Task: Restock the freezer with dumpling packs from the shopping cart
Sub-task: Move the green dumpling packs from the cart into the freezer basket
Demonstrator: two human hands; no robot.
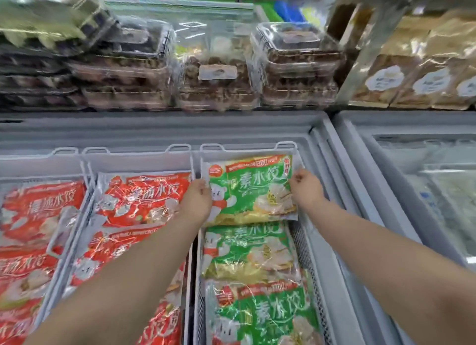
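The open chest freezer (164, 128) fills the lower view, split into white wire baskets. The right-hand basket (304, 244) holds green dumpling packs in a row running from 6 toward 12 o'clock; the baskets toward 9 o'clock hold red packs (144, 198). At the far end of the green row lies the top green pack (253, 190), its long axis running 9 to 3 o'clock, overlapping the pack below it. The left hand (197, 200) grips its 9 o'clock edge, fingers curled over it; the right hand (305, 187) pinches the 3 o'clock edge near the upper corner. Both hands are equally near, so the pack probably needs only lowering flat.
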